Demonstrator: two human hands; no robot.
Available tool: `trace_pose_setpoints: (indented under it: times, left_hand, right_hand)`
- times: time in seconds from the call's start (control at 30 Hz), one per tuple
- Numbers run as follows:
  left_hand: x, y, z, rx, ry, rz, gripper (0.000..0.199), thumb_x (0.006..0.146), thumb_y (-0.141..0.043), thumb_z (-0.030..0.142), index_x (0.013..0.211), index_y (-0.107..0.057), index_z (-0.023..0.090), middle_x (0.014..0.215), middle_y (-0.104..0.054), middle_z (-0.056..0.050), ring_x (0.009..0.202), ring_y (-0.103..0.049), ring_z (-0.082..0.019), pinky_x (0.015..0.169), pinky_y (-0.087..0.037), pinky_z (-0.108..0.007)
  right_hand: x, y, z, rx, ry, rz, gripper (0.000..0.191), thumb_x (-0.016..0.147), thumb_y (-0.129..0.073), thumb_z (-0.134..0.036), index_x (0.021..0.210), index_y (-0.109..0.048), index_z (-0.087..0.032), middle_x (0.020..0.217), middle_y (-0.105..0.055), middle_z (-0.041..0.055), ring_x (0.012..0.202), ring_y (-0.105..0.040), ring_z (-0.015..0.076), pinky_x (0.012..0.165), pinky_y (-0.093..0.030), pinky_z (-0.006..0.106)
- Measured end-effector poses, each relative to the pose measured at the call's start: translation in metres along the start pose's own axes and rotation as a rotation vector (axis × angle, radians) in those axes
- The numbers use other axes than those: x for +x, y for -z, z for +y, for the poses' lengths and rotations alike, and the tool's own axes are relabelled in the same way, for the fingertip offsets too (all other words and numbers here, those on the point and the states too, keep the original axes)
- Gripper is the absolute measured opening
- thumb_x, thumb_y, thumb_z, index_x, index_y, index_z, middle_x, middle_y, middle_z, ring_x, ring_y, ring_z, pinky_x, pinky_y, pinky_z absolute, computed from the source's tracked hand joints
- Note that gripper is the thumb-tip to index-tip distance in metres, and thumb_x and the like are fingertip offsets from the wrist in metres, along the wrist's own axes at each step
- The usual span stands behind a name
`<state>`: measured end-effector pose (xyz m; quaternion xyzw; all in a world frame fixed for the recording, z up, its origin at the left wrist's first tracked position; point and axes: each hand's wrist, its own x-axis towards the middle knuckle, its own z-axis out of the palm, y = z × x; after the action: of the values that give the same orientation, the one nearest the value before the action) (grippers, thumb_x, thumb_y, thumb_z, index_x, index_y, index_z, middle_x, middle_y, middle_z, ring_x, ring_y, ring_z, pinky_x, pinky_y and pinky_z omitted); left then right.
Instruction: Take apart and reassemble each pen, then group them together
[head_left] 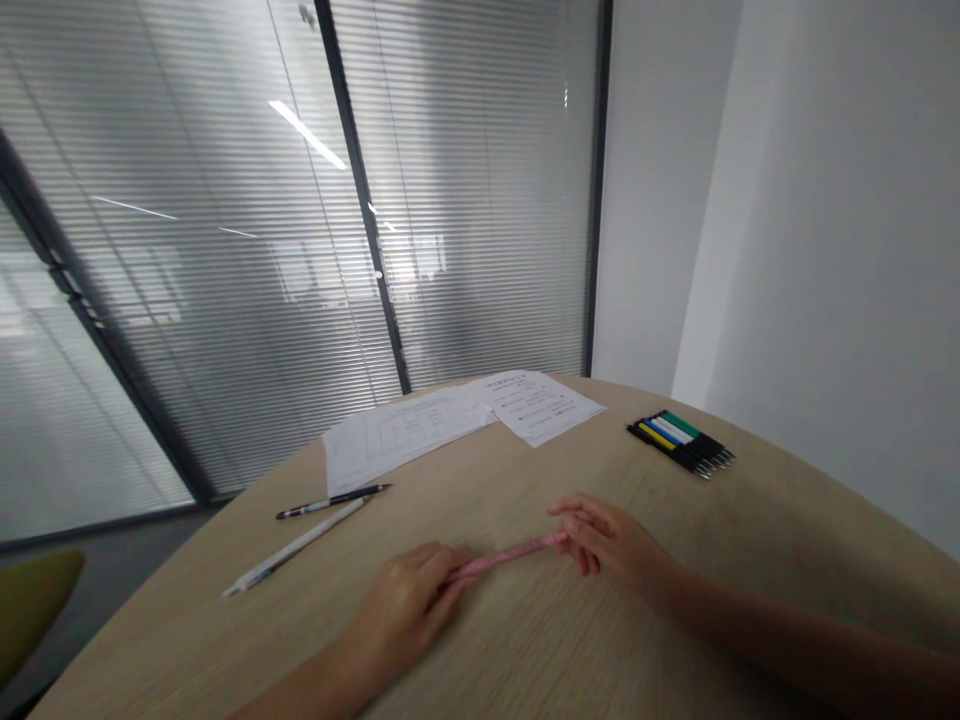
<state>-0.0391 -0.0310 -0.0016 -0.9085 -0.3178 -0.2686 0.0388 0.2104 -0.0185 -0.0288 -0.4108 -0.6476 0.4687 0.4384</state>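
Note:
A slim pink pen-like stick (pixel 516 552) stretches between my two hands just above the tabletop, nearly level and rising a little to the right. Its left end disappears into my left hand (pixel 414 597), whose thumb and fingers are closed around it. At the other end, my right hand (pixel 604 540) pinches the tip between thumb and fingers. The stick's exact kind is too blurred to make out, and both of its ends are partly hidden by fingers.
On the round wooden table (pixel 525 640), a dark pen (pixel 337 500) and a white pen (pixel 296 550) lie at left. Printed sheets (pixel 409 430) spread along the far edge. Several coloured pens (pixel 679 442) sit side by side at right. Glass with blinds (pixel 480 200) stands behind.

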Motion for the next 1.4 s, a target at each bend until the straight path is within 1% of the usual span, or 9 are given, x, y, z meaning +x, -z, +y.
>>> trace_pose_setpoints:
  times: [0.17, 0.33, 0.47, 0.67, 0.8, 0.97, 1.07, 1.2, 1.4]
  left_hand:
    - [0.0011, 0.0001, -0.0007, -0.009, 0.041, -0.008, 0.018, 0.083, -0.039, 0.022, 0.084, -0.056, 0.017, 0.065, -0.062, -0.003, 0.057, -0.058, -0.013, 0.049, -0.044, -0.020]
    - [0.0004, -0.0010, -0.0011, -0.006, 0.033, -0.032, 0.017, 0.083, -0.040, 0.021, 0.085, -0.056, 0.018, 0.066, -0.062, -0.002, 0.057, -0.058, -0.013, 0.051, -0.044, -0.020]
    - [0.0015, 0.0006, 0.0017, -0.005, -0.007, -0.006, 0.017, 0.083, -0.038, 0.021, 0.083, -0.055, 0.018, 0.063, -0.061, -0.002, 0.055, -0.057, -0.012, 0.049, -0.042, -0.019]
    - [0.0012, 0.0006, 0.0024, 0.010, -0.048, 0.018, 0.016, 0.084, -0.039, 0.021, 0.083, -0.054, 0.018, 0.062, -0.060, -0.001, 0.054, -0.056, -0.012, 0.049, -0.041, -0.018]
    - [0.0007, 0.0011, 0.0023, -0.003, -0.019, 0.018, 0.018, 0.084, -0.037, 0.022, 0.084, -0.055, 0.018, 0.063, -0.061, -0.001, 0.055, -0.056, -0.012, 0.048, -0.041, -0.018]
    - [0.0011, 0.0021, 0.0033, -0.005, 0.028, 0.008, 0.018, 0.083, -0.039, 0.023, 0.082, -0.056, 0.018, 0.061, -0.060, -0.001, 0.053, -0.055, -0.011, 0.047, -0.041, -0.018]
    - [0.0010, 0.0022, 0.0034, -0.017, 0.023, 0.017, 0.018, 0.083, -0.038, 0.023, 0.083, -0.056, 0.018, 0.061, -0.061, -0.001, 0.053, -0.056, -0.012, 0.047, -0.041, -0.018]
    - [0.0019, 0.0034, 0.0043, -0.021, -0.013, 0.016, 0.018, 0.084, -0.038, 0.022, 0.085, -0.056, 0.018, 0.063, -0.062, -0.002, 0.055, -0.057, -0.012, 0.049, -0.043, -0.018]
    - [0.0022, 0.0025, 0.0040, 0.003, -0.048, 0.023, 0.019, 0.084, -0.037, 0.021, 0.082, -0.056, 0.017, 0.060, -0.060, -0.002, 0.053, -0.056, -0.012, 0.048, -0.042, -0.018]
  right_hand:
    - [-0.0017, -0.0016, -0.0054, 0.039, -0.040, -0.027, 0.022, 0.068, -0.058, -0.037, 0.072, -0.047, -0.019, 0.055, -0.048, -0.0061, 0.042, -0.044, 0.0047, 0.040, -0.032, 0.016]
    - [-0.0029, -0.0002, -0.0027, -0.060, -0.037, -0.020, 0.018, 0.072, -0.054, -0.035, 0.067, -0.048, -0.018, 0.055, -0.048, -0.0050, 0.043, -0.045, 0.0052, 0.041, -0.034, 0.016]
    - [-0.0041, 0.0013, 0.0008, -0.137, -0.038, -0.027, 0.015, 0.074, -0.048, -0.029, 0.065, -0.049, -0.018, 0.055, -0.050, -0.0039, 0.045, -0.045, 0.0063, 0.043, -0.034, 0.017]
    - [-0.0061, 0.0030, -0.0005, -0.290, -0.023, -0.049, 0.025, 0.077, -0.042, -0.026, 0.056, -0.050, -0.016, 0.048, -0.048, -0.0027, 0.044, -0.045, 0.0075, 0.046, -0.034, 0.018]
    - [-0.0057, 0.0021, -0.0015, -0.220, -0.002, -0.065, 0.032, 0.079, -0.038, -0.035, 0.057, -0.050, -0.016, 0.049, -0.047, -0.0027, 0.043, -0.044, 0.0066, 0.044, -0.034, 0.018]
    - [-0.0045, -0.0014, -0.0049, -0.020, -0.021, -0.046, 0.025, 0.071, -0.050, -0.043, 0.080, -0.049, -0.019, 0.059, -0.047, -0.0047, 0.041, -0.042, 0.0055, 0.040, -0.033, 0.018]
    - [-0.0049, -0.0027, -0.0077, -0.005, -0.046, -0.057, 0.022, 0.069, -0.056, -0.040, 0.074, -0.047, -0.020, 0.054, -0.043, -0.0063, 0.042, -0.042, 0.0058, 0.042, -0.034, 0.018]
    - [-0.0056, -0.0013, -0.0062, -0.114, -0.050, -0.050, 0.018, 0.074, -0.052, -0.034, 0.066, -0.048, -0.019, 0.050, -0.045, -0.0056, 0.043, -0.043, 0.0064, 0.043, -0.034, 0.018]
    - [-0.0058, 0.0009, -0.0005, -0.256, -0.037, -0.070, 0.027, 0.078, -0.043, -0.032, 0.057, -0.048, -0.017, 0.050, -0.048, -0.0024, 0.043, -0.045, 0.0072, 0.044, -0.034, 0.019]
